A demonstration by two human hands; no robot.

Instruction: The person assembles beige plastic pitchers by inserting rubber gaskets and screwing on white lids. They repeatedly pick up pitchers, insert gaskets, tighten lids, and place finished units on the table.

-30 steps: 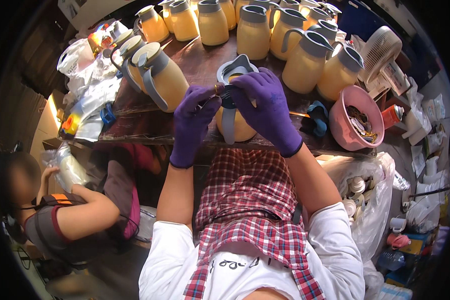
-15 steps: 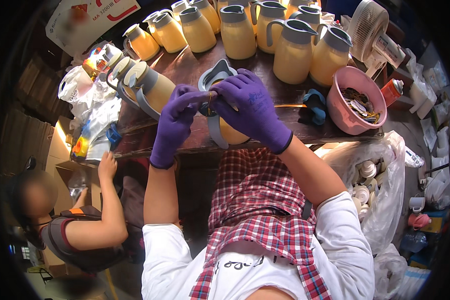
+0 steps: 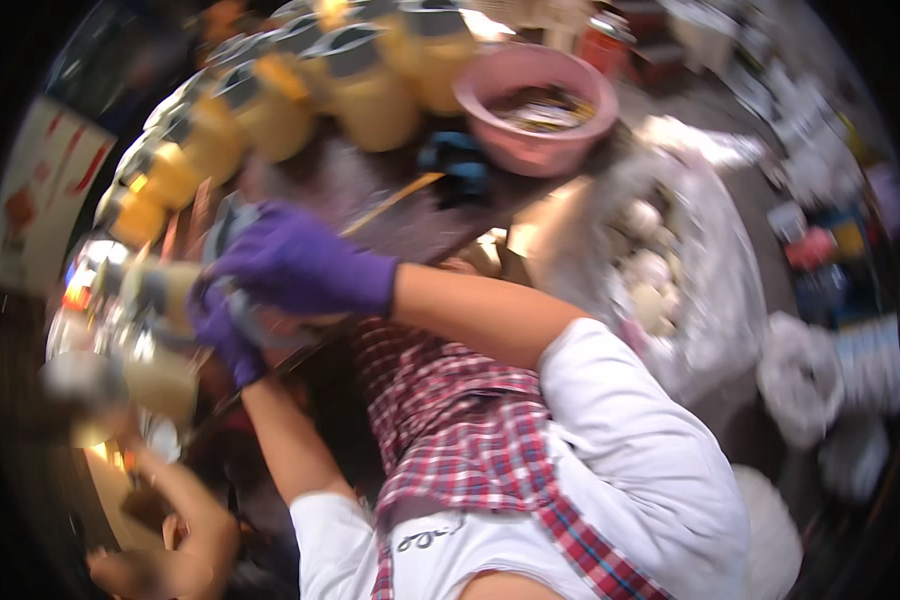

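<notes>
The view is smeared by motion. My right hand (image 3: 305, 262), in a purple glove, reaches across a jug with a grey rim (image 3: 232, 216) at the table's near edge. Its fingers bend down to the left and meet my left hand (image 3: 226, 328), gloved alike. Both hands look closed at the fingertips, against the jug's top and handle; what they pinch is too blurred to make out. The gloves hide most of the jug's pale yellow body. Just left of my hands stand more jugs (image 3: 165, 290) with grey tops.
Yellow jugs with grey tops (image 3: 370, 100) line the far side of the dark table (image 3: 320, 190). A pink basin (image 3: 535, 155) holds small tags or discs beside a blue cloth (image 3: 455, 165). A clear bag (image 3: 715, 270) of whitish parts stands right. Another person's arm (image 3: 195, 510) shows lower left.
My view has swung right, so the table and jugs sit further left and tilted. My hands stay together at the same jug. The thin gold loop seen earlier between my fingers cannot be made out now.
</notes>
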